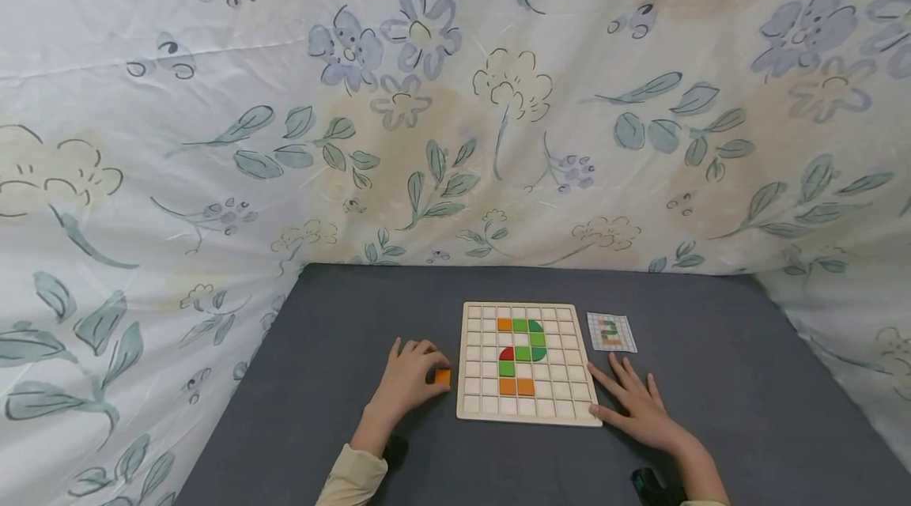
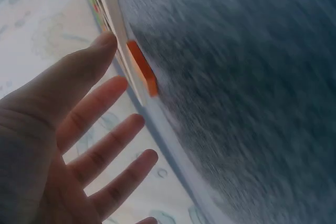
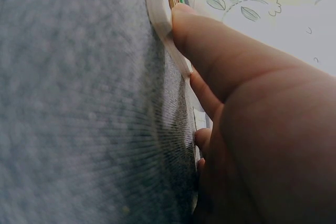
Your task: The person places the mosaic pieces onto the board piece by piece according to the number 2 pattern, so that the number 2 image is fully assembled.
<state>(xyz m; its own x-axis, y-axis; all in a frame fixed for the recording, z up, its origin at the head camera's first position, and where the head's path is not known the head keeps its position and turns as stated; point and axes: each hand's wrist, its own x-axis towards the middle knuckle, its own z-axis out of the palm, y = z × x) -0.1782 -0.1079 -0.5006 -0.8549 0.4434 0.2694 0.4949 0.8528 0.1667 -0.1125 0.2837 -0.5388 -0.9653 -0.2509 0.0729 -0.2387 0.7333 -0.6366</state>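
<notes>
My left hand (image 1: 409, 379) is beside the board's left edge, its thumb and fingers spread apart around a loose orange square tile (image 1: 443, 377). In the left wrist view that orange tile (image 2: 143, 69) lies on the dark surface just past the fingertips, with a gap between. The wooden grid board (image 1: 470, 407) carries orange, green and red pieces in a shape like a 2. My right hand (image 1: 640, 411) rests at the board's right edge with fingers spread. In the right wrist view, its thumb (image 3: 210, 40) touches the board's corner (image 3: 160, 17).
A small printed card (image 1: 612, 332) with a colored grid pattern lies right of the board, close beyond the right fingertips. Dark grey cloth (image 1: 356, 300) covers the table. Flower-patterned fabric (image 1: 441, 134) hangs behind it and at both sides.
</notes>
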